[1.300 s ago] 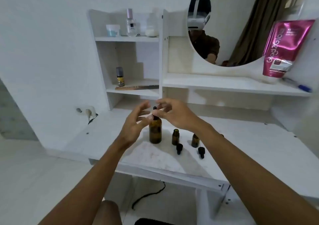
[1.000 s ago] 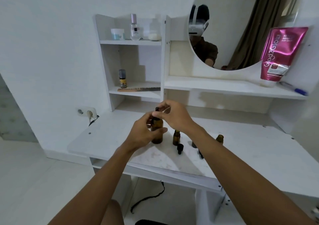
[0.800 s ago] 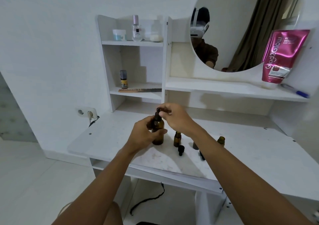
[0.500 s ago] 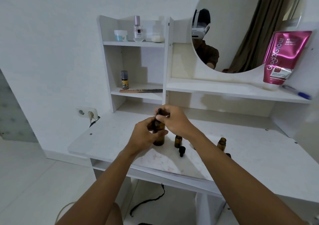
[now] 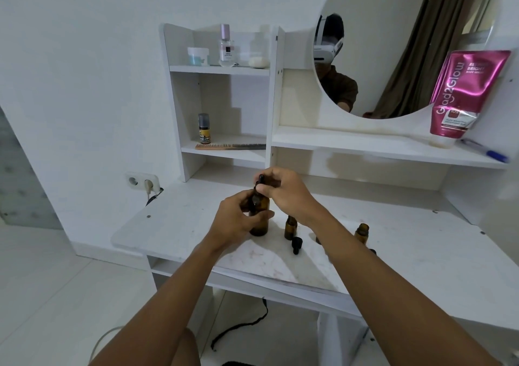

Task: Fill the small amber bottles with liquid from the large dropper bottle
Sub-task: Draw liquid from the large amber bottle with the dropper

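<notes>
Left hand [image 5: 238, 222] has closed round the large dropper bottle [image 5: 259, 227], upright on the desk [image 5: 421, 239]; right hand [image 5: 286, 194] now pinches its cap [image 5: 260, 178]. Smooth, breakable glass likely wants that firm body grip, twisting only the cap.

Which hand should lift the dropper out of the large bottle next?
Right. The right hand pinches the dropper cap; the left hand grips the large dropper bottle, steadying it on the table.
</notes>
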